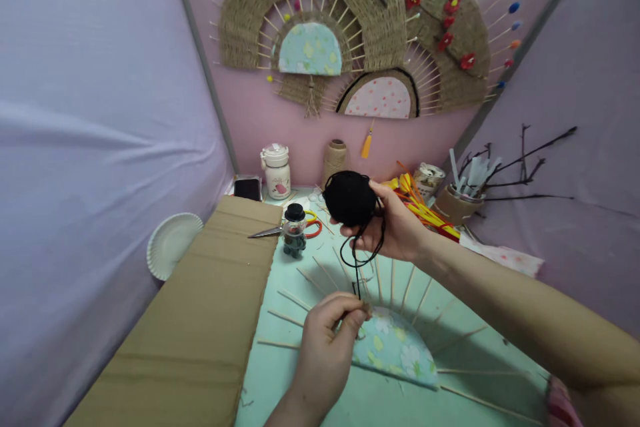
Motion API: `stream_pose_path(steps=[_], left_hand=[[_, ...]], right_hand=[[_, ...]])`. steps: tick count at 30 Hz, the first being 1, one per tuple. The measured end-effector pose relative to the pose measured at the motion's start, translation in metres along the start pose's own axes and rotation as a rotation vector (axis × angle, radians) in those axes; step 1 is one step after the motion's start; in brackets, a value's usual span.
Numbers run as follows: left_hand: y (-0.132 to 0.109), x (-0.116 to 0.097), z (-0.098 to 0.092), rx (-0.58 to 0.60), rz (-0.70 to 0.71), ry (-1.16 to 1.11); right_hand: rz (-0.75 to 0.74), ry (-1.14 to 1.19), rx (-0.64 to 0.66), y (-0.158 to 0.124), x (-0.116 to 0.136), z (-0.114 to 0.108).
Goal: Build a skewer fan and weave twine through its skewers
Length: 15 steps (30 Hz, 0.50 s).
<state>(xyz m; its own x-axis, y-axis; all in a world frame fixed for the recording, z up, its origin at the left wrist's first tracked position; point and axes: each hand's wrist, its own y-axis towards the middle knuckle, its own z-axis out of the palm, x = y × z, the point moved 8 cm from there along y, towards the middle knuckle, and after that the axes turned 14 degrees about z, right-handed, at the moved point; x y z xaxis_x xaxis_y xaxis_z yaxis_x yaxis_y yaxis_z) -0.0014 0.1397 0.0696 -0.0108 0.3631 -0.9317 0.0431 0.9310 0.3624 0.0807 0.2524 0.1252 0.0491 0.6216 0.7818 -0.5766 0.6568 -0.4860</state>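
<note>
My right hand (397, 223) is raised over the table, closed around a ball of black yarn (350, 198). A black strand (361, 257) loops down from the ball to my left hand (327, 340). That hand pinches the strand's end at the top of a floral half-circle card (400, 350). The card lies flat on the mint table, and several thin wooden sticks (320, 273) fan out from its curved edge.
A brown cardboard sheet (200, 320) lies at left, with a white paper plate (170, 243) beyond it. Scissors (280, 230), a small black-capped bottle (295, 230), a white jar (276, 172), a twine spool (335, 159) and a cup of tools (457, 203) stand at the back.
</note>
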Motion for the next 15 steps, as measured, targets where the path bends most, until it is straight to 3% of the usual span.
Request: stream_pose_path(steps=[3,8,12,15], left_hand=[[0.000,0.000,0.001,0.000,-0.035,-0.020],[-0.001,0.004,0.003,0.036,-0.057,-0.030],[-0.002,0.010,0.004,0.063,-0.032,-0.038],[-0.004,0.018,0.004,0.013,-0.004,-0.100]], right_hand=[[-0.051,0.030,-0.111,0.023,0.011,-0.025],[0.014,-0.022,-0.284,0.069,0.009,-0.068],[0.011,-0.125,-0.334,0.096,0.006,-0.082],[0.027,-0.212,-0.347,0.112,0.004,-0.087]])
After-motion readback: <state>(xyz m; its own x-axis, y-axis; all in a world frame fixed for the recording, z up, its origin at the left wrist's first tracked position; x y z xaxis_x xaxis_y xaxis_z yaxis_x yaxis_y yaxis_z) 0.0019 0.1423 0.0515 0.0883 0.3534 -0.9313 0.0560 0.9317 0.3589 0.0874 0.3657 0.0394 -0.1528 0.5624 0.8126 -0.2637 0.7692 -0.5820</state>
